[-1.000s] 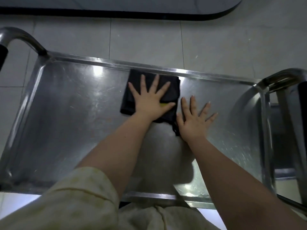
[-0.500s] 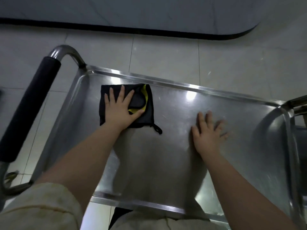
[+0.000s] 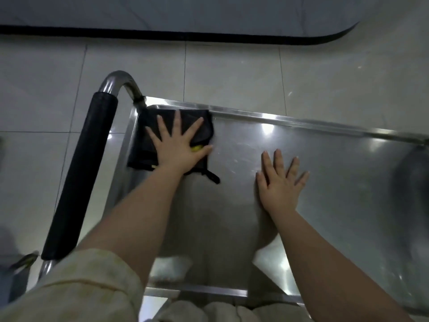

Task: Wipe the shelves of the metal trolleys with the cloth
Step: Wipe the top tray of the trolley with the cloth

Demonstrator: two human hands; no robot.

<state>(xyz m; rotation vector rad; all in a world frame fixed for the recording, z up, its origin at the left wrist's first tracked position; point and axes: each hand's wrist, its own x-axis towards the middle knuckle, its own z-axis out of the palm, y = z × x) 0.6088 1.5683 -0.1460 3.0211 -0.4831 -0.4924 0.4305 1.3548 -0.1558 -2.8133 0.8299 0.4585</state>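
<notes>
**Asker:** While the left hand point(image 3: 178, 147) lies on the black cloth point(image 3: 144, 145), where on the trolley is it?

**Describer:** At the far left corner of the top shelf point(image 3: 336, 182). The cloth is tucked against the raised rim, just beside the black padded handle point(image 3: 81, 170).

**Asker:** What is the grip like?

**Describer:** Neither hand has a closed grip. The left fingers are spread straight, pressing the folded cloth flat on the steel, and a bit of yellow shows by the thumb. The right hand point(image 3: 281, 184) rests palm down on bare metal, well apart from the cloth, with its fingers spread and holding nothing.

**Asker:** How much is done?

**Describer:** That is hard to say. The steel shows glare and faint streaks but no clear wiped edge. I judge this shelf is mid-wipe, with the near strip and the right end likely left to do. Any lower shelf or other trolley is out of view.
</notes>
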